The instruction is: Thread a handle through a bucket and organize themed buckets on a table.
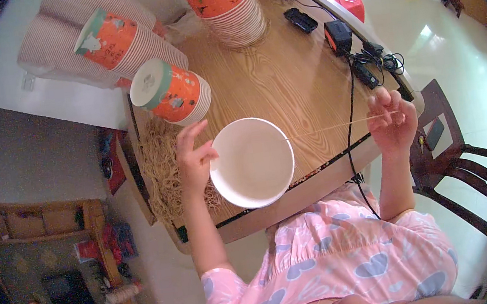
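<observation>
My left hand (pixel 195 160) grips the left rim of a white paper bowl (pixel 252 162), held tilted above the wooden table (pixel 283 81) with its open mouth facing up at me. My right hand (pixel 392 120) pinches one end of a thin tan elastic string (pixel 337 126). The string runs taut leftwards to the bowl's right rim. A heap of tan rubber strings (pixel 161 167) lies on the table just left of my left hand.
Stacks of orange-and-green paper bowls (pixel 174 92) lie on their sides at the table's left, with an upright stack (pixel 230 6) at the back. Black devices and cables (pixel 359 61) sit along the right edge. A dark wooden chair (pixel 467 168) stands at right.
</observation>
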Tool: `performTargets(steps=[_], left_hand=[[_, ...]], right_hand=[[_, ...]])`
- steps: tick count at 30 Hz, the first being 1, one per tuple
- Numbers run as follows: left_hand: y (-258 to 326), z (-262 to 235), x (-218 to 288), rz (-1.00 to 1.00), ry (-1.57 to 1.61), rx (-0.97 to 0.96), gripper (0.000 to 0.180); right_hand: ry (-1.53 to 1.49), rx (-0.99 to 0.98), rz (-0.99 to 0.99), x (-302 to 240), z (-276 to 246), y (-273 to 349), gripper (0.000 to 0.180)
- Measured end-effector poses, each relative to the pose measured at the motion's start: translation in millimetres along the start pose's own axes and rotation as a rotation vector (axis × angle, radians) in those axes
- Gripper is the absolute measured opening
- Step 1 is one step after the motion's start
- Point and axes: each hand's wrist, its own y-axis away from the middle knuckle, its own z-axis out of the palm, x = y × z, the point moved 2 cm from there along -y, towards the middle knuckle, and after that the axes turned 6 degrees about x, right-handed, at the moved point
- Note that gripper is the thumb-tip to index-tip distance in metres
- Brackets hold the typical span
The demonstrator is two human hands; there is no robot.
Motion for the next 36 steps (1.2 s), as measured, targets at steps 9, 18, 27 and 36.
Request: performTargets(steps=[9, 18, 27, 36], left_hand=[[-3, -9, 65, -0.135, 0.018, 0.039, 0.021], [66, 15, 126, 0.055, -0.119, -0.205, 0.021], [78, 23, 140, 0.103, -0.095, -0.22, 0.028], [52, 23, 134, -0.213, 0.275, 0.101, 0.037]], right_hand=[[0.01, -0.25, 0.043, 5, 8, 10, 0.03], [0.723, -0.217, -0.054, 40, 26, 27, 0.023], [1.321, -0.664, 0.033, 74, 36, 35, 0.007], [1.289, -0.791, 0.071, 80, 37, 36, 0.013]])
